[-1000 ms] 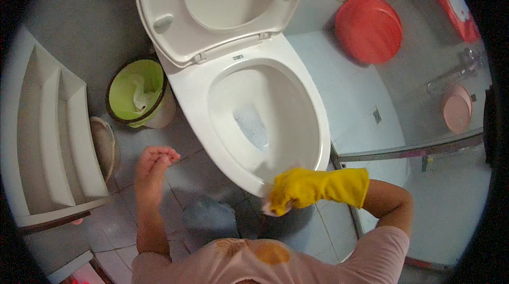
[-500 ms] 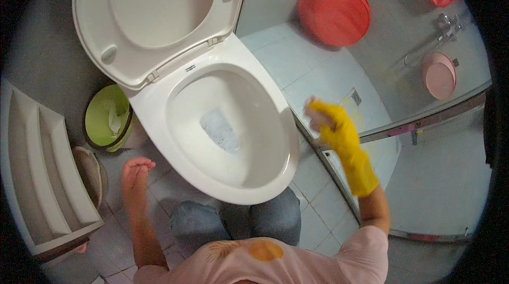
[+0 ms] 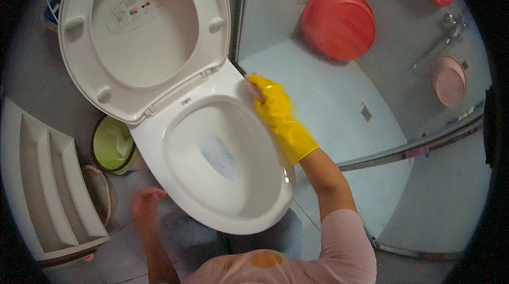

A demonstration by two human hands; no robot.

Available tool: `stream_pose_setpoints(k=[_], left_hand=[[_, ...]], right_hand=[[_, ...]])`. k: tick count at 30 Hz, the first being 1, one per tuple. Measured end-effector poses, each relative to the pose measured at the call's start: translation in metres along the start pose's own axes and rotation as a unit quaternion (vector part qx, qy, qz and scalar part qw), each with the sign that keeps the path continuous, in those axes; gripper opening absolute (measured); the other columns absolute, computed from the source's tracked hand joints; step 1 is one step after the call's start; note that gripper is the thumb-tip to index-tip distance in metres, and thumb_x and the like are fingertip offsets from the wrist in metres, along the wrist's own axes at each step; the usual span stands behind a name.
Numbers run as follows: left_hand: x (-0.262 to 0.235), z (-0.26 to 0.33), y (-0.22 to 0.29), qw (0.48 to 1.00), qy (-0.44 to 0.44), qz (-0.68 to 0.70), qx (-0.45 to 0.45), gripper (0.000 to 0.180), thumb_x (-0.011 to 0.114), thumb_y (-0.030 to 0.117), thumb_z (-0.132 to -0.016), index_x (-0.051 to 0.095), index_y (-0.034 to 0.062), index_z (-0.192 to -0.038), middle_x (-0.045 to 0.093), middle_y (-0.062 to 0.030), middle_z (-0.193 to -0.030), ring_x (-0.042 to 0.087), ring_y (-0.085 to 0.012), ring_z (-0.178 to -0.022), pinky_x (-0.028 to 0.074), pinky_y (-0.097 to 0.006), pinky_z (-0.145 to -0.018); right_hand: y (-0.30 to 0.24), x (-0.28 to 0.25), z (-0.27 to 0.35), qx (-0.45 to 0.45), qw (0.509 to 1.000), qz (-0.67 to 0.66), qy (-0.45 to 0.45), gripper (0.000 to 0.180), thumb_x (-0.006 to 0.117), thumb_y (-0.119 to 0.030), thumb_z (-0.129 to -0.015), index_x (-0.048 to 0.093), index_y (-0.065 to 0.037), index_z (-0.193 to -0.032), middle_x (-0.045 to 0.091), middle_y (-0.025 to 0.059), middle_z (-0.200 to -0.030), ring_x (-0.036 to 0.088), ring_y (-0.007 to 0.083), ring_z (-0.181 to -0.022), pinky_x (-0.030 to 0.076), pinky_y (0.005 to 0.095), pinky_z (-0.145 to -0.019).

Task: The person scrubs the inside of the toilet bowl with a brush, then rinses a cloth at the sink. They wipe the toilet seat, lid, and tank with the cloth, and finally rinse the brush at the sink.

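Note:
A yellow rubber glove covers my right hand (image 3: 273, 104), which is closed on a small pinkish-brown cloth (image 3: 253, 89), mostly hidden by the fingers. That hand is at the right rim of the white toilet bowl (image 3: 175, 178), near the hinge end. My bare left hand (image 3: 146, 203) hangs beside the bowl's lower left edge, fingers loosely curled together with nothing seen in them; it is slightly blurred. The toilet seat and lid (image 3: 79, 82) are raised. Water with some bubbles (image 3: 218, 158) lies in the bowl.
To the left stand a green bin (image 3: 111, 143), a beige bin (image 3: 99, 194) and a white shelf rack (image 3: 58, 194). A glass shower enclosure is on the right, with a red basin (image 3: 339, 24), a pink basin (image 3: 449, 81) and a tap (image 3: 455, 24).
My right hand has moved left and away from me, from beside the shower edge to the toilet rim, with the cloth. My left hand sits slightly lower. The view has shifted.

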State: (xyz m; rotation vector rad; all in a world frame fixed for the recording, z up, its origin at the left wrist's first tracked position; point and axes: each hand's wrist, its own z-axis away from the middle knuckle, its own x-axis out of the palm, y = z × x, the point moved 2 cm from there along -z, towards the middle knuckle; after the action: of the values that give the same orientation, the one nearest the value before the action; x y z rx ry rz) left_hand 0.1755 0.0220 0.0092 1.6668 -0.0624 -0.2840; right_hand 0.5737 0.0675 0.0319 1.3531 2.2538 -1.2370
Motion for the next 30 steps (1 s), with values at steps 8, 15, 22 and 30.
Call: stream_pose_setpoints(k=[8, 15, 22, 30], left_hand=[[-0.023, 0.006, -0.007, 0.997, 0.062, -0.016, -0.039, 0.008, 0.056, 0.009, -0.09, 0.057, 0.002, -0.093, 0.061, -0.0091, -0.09, 0.059, -0.0177, -0.086, 0.046, -0.032, -0.081], [-0.033, 0.009, 0.013, 0.997, 0.041, -0.058, -0.036, 0.01, 0.056, 0.012, -0.09, 0.058, 0.0019, -0.093, 0.06, -0.0076, -0.091, 0.058, -0.0171, -0.086, 0.044, -0.03, -0.081], [-0.023, -0.003, -0.012, 0.997, 0.025, -0.008, -0.078, 0.014, 0.058, 0.014, -0.089, 0.058, 0.001, -0.093, 0.062, -0.008, -0.09, 0.058, -0.0167, -0.087, 0.045, -0.03, -0.082], [-0.056, 0.012, -0.011, 0.996, 0.056, -0.009, -0.068, 0.007, 0.055, 0.006, -0.089, 0.057, 0.001, -0.093, 0.063, -0.0081, -0.09, 0.059, -0.0151, -0.083, 0.046, -0.027, -0.079]], right_hand=[[-0.01, 0.12, -0.042, 0.022, 0.942, -0.227, -0.247, 0.015, 0.055, -0.013, -0.079, 0.064, -0.012, -0.092, 0.066, 0.0082, -0.084, 0.062, 0.0297, -0.076, 0.045, 0.0368, -0.064], [0.04, 0.059, -0.06, 0.2, 0.969, -0.015, -0.143, 0.017, 0.047, -0.019, -0.089, 0.061, -0.012, -0.086, 0.059, 0.0078, -0.072, 0.061, 0.0193, -0.071, 0.046, 0.0345, -0.064], [-0.008, 0.079, -0.052, 0.128, 0.903, -0.35, -0.214, 0.02, 0.053, -0.025, -0.08, 0.057, -0.007, -0.073, 0.063, 0.0154, -0.078, 0.06, 0.031, -0.075, 0.043, 0.0388, -0.065], [0.061, 0.114, -0.055, 0.085, 0.972, -0.211, -0.062, 0.024, 0.056, -0.03, -0.079, 0.067, -0.009, -0.082, 0.065, 0.0173, -0.083, 0.063, 0.0355, -0.079, 0.049, 0.0429, -0.067]])
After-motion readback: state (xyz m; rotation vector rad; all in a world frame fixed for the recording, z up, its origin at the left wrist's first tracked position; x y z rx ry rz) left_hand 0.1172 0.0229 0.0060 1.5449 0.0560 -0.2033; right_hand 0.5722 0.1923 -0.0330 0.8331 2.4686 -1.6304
